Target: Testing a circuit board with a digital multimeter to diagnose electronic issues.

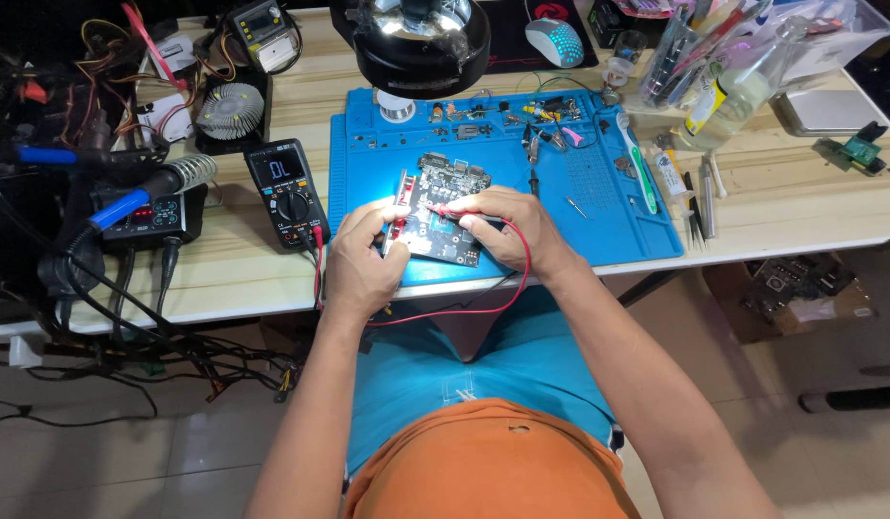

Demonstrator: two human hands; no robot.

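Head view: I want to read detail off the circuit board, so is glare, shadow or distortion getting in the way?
Head view: the lamp overhead throws a blown-out hot spot on the board by the left hand; the right hand covers part of it; the table edge bows from wide-angle distortion; the left corner is dark; focus looks sharp.

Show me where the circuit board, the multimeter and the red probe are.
circuit board [435, 226]: head view, on the dark middle of the board.
multimeter [289, 195]: head view, on its round dial.
red probe [445, 210]: head view, on its shaft by the right hand's fingers.
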